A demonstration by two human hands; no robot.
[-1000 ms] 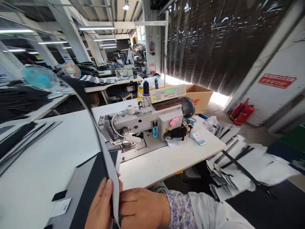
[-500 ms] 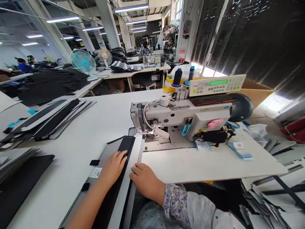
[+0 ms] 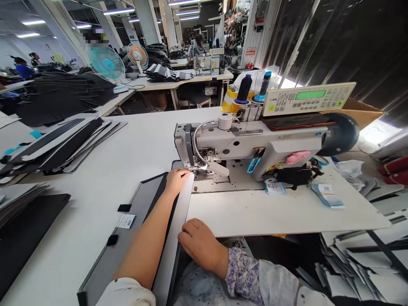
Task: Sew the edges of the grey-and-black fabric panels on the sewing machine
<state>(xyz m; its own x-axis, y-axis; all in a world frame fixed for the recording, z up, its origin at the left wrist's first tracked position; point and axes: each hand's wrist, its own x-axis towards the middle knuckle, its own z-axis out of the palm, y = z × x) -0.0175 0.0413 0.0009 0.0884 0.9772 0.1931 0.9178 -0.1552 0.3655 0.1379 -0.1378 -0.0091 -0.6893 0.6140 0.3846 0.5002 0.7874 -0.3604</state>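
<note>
Left hand (image 3: 175, 180) on panel (image 3: 149, 199), (beside presser foot (image 3: 200, 172))

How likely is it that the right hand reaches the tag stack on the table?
Likely yes. The right hand rests on the pale strip at the front edge of the sewing table, and nothing stands between it and the tags, though the stretch looks long.

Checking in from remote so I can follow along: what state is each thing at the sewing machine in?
Left hand: open, flat on the white strip beside the presser foot.
Right hand: open, resting at the strip's edge.
Grey panel: lying flat under the strip.
Control panel: display lit green.
Dark thread cone: upright on its stand.
</note>
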